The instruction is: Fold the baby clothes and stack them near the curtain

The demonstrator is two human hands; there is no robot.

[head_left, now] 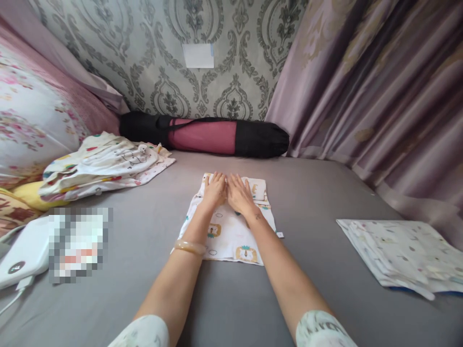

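Note:
A white cloth garment (pixel 231 236) with a lion print lies partly folded on the grey bed sheet in front of me. Its far part is turned over into a folded band. My left hand (pixel 215 189) rests flat on the left half of that band, fingers stretched out and pointing away. Beside it, my right hand (pixel 239 193) presses flat on the right half, fingers stretched. The two hands lie close together near the middle. A small white tag sticks out at the garment's right edge. The cloth under my palms is hidden.
At left lies a pile of printed cloths (pixel 108 166), near a white power bank (pixel 25 250) with a cable and a pixelated object (pixel 79 246). Folded printed cloths (pixel 405 253) lie at right. A black and pink long bag (pixel 202 136) lies against the wall; a curtain (pixel 347 86) hangs at right.

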